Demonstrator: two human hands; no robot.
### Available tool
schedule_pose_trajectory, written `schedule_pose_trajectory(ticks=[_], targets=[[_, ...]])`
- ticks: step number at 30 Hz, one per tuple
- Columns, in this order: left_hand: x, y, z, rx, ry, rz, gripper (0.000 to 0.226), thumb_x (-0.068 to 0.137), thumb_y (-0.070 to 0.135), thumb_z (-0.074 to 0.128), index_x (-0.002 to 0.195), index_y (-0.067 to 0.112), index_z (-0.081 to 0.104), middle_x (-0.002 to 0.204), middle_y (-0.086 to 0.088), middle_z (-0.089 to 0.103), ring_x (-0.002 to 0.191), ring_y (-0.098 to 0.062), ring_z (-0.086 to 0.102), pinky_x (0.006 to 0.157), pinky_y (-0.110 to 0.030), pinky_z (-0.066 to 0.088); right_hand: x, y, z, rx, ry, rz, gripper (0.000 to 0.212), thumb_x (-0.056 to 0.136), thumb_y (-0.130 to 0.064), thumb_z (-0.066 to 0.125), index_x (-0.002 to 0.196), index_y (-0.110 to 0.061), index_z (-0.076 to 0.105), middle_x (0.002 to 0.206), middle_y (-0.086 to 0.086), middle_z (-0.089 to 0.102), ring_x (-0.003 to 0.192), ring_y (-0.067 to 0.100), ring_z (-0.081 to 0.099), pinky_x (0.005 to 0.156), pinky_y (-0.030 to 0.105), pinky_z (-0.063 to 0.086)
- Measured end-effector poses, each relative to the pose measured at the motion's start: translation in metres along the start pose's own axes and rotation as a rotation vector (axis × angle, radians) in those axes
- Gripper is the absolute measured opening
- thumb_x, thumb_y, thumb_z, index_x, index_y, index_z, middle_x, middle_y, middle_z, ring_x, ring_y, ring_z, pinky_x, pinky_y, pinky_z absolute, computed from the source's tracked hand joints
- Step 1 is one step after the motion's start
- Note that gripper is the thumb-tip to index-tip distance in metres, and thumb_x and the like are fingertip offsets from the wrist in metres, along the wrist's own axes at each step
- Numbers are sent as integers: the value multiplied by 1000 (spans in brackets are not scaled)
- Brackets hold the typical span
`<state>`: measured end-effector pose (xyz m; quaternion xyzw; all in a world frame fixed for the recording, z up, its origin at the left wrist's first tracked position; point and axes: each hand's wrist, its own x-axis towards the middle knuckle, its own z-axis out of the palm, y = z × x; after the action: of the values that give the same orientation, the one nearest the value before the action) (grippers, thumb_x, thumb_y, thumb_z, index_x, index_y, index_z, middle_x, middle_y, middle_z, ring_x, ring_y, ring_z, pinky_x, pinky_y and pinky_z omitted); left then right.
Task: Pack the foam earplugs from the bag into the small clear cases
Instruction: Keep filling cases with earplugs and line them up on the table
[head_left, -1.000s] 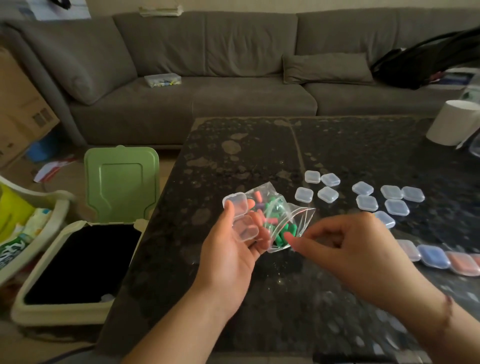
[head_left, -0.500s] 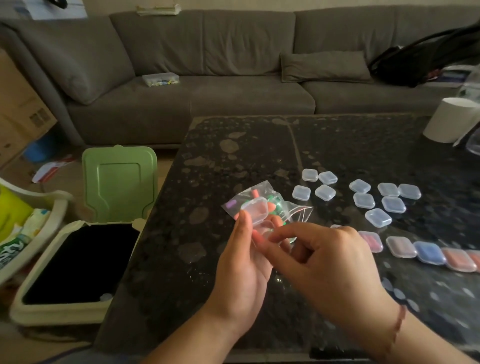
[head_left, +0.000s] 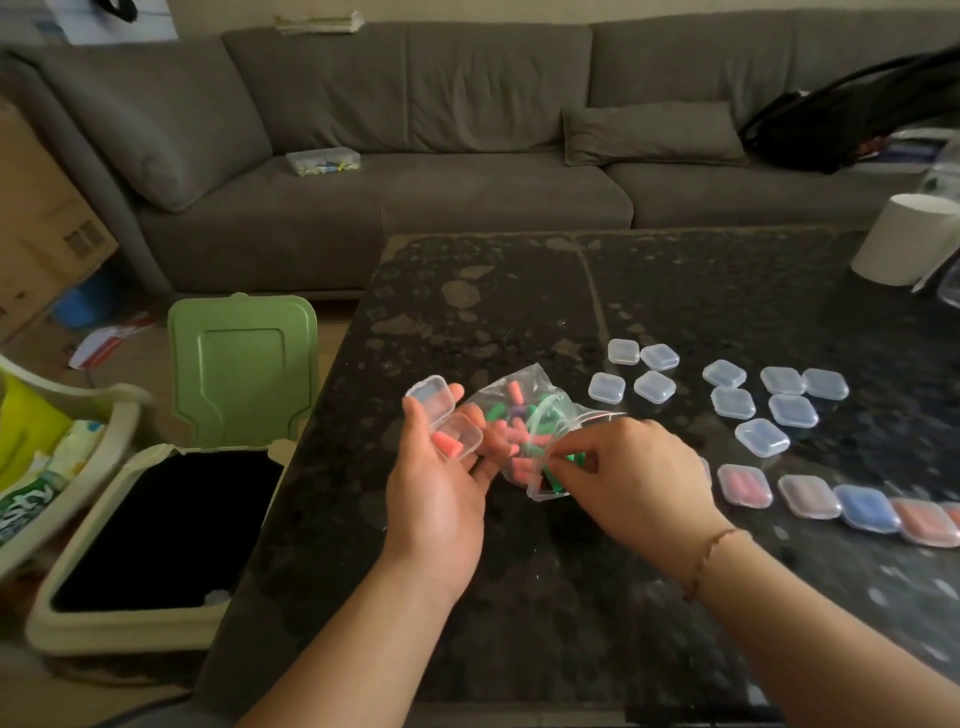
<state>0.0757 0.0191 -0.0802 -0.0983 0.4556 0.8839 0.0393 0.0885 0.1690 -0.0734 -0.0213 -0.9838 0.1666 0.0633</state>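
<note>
My left hand (head_left: 441, 488) holds an open small clear case (head_left: 451, 436), its lid (head_left: 428, 397) tipped up, with one pink earplug (head_left: 450, 445) lying in it. Its fingers also prop up the clear zip bag (head_left: 519, 415), which holds pink, green and purple earplugs. My right hand (head_left: 639, 467) is at the bag's open mouth, thumb and fingers curled and pinching among the green earplugs (head_left: 571, 458). Several empty shut cases (head_left: 763, 400) lie on the dark table (head_left: 519, 291). A row of filled cases (head_left: 810, 496) runs along the right.
An open bin (head_left: 78, 618) with a raised green lid (head_left: 244, 369) stands beside the table's left edge. A white cylinder (head_left: 906, 239) sits at the table's far right. The grey sofa (head_left: 467, 156) lies behind.
My right hand put a pink earplug into the held case, then moved back right to the bag's mouth. The left hand tilted the case open toward me.
</note>
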Motion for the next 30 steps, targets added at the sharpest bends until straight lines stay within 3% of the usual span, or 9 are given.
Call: schedule_pose_trajectory(ticks=[4,9,13,18,23,30], targets=[[-1,0,2,-22,55,-67,52,100,53,39,132,15,56,128,-14,64,116,-30,64,111,-52,41,7,-6,8,-75,10,-54,20,92,-46,51,94,-41,70,82,-11,61,82,17,63,64,30,48],[1,1,1,-23,73,-74,51,100,52,40,131,15,56,128,-16,64,114,-33,65,108,-52,44,15,-8,13,-179,-33,-92,27,94,-51,48,99,-34,69,93,-7,65,82,19,62,60,28,43],[2,0,1,-3,83,-83,51,100,53,39,131,16,57,124,-12,66,113,-28,66,109,-51,43,18,-7,15,-177,-17,-105,26,92,-55,52,99,-35,68,94,-8,65,82,17,63,64,29,51],[1,-1,3,-8,77,-104,53,101,53,38,133,15,57,112,-8,68,110,-27,67,109,-50,44,16,-6,14,-217,19,-144,27,93,-54,48,97,-34,66,88,-6,64,79,20,63,58,30,40],[1,0,3,20,86,-107,53,100,53,40,132,16,57,121,-11,67,105,-26,68,106,-50,47,16,-5,11,-185,-18,-156,35,89,-63,49,103,-35,66,93,-8,64,82,17,63,60,28,45],[0,2,3,60,94,-88,51,100,53,41,133,17,57,114,-10,67,103,-26,67,103,-51,49,12,-5,14,-238,73,-195,30,99,-47,40,105,-31,64,89,-6,65,75,19,61,53,28,33]])
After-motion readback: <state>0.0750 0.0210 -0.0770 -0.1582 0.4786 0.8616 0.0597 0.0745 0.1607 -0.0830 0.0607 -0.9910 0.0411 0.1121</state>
